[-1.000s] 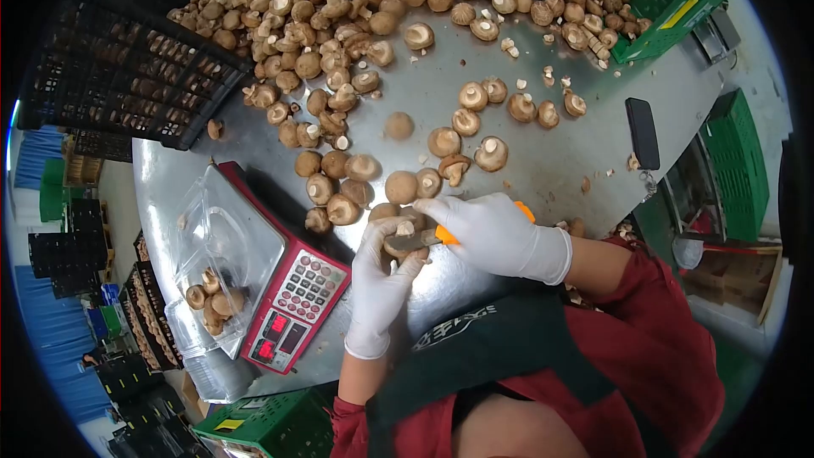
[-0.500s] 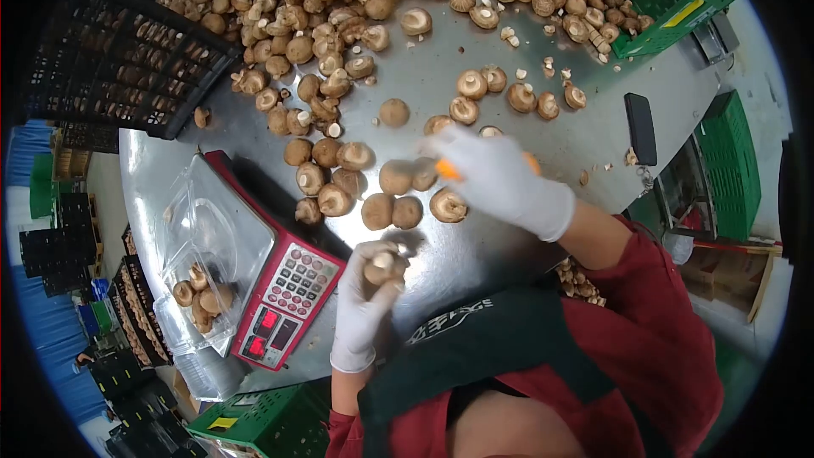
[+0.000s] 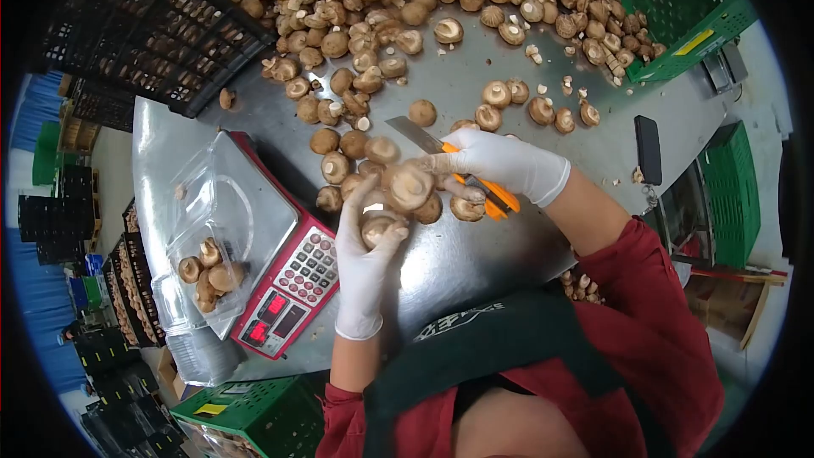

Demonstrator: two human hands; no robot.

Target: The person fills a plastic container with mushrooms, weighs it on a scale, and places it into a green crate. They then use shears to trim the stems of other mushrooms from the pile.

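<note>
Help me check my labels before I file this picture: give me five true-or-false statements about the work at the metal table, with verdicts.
1. The white-gloved right hand holds an orange-handled knife. True.
2. The white-gloved left hand holds a black phone. False: it holds a round brown mushroom; the black phone lies on the metal table.
3. The clear plastic container at the red-framed scale holds several mushrooms. True.
4. The scale's display is unlit. False: it glows red.
5. The knife's blade is folded out of sight. False: the blade is exposed beyond the hand.
</note>
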